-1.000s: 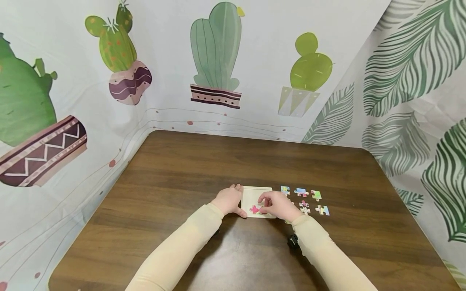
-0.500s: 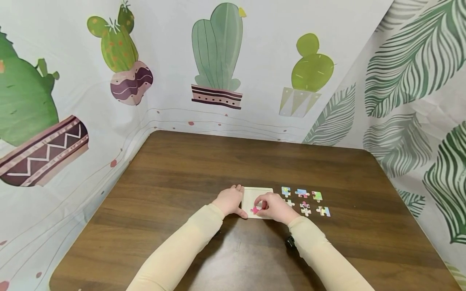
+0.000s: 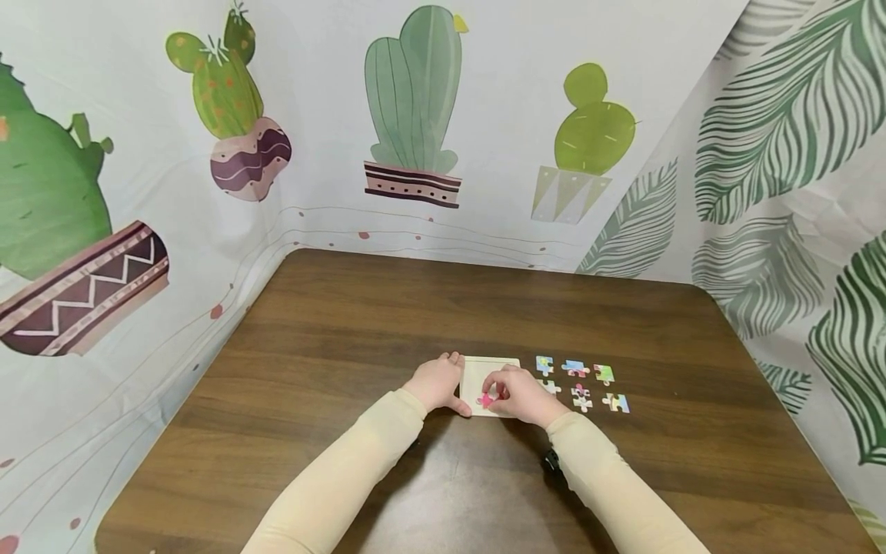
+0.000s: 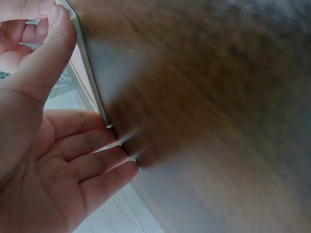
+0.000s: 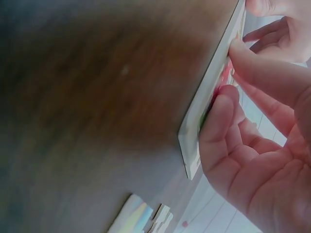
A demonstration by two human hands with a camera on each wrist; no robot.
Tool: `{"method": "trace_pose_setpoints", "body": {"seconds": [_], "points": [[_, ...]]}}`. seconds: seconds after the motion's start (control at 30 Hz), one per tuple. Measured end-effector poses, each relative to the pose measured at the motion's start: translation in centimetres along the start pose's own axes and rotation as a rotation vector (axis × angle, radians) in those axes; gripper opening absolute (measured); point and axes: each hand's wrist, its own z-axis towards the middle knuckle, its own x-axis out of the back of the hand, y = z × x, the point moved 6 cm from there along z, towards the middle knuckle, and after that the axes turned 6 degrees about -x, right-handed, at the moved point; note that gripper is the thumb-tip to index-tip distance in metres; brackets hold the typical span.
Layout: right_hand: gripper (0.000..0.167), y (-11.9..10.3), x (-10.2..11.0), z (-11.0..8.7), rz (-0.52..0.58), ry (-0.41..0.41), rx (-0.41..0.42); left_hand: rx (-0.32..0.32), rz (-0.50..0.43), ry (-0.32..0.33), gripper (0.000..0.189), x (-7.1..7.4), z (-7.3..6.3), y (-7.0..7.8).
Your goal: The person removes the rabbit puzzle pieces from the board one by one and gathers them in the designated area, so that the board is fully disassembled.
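A pale shallow puzzle tray lies on the table between both hands. My left hand rests along its left edge, fingers straight at the far part and thumb at the near corner; the left wrist view shows the fingertips against the rim. My right hand reaches over the tray's right side, with thumb and index finger bent round a puzzle piece that they mostly hide. A pink piece shows at their tips, low in the tray. In the right wrist view, red shows between thumb and fingers, just above the rim.
Several loose jigsaw pieces lie right of the tray in rough rows, some partly behind the right hand. The brown wooden table meets a white cloth backdrop printed with cacti and leaves.
My right hand has shifted slightly left over the tray, closing in on the pink piece and uncovering more of the loose pieces. My left hand keeps its place at the tray edge.
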Motion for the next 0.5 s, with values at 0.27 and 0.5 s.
{"method": "trace_pose_setpoints", "body": {"seconds": [0.27, 0.5], "points": [[0.026, -0.05, 0.05, 0.02, 0.041, 0.007, 0.0, 0.0, 0.007, -0.007, 0.104, -0.22, 0.2, -0.06], [0.019, 0.55, 0.0, -0.07, 0.094, 0.012, -0.057, 0.0, 0.005, -0.007, 0.105, -0.28, 0.28, -0.1]]}}
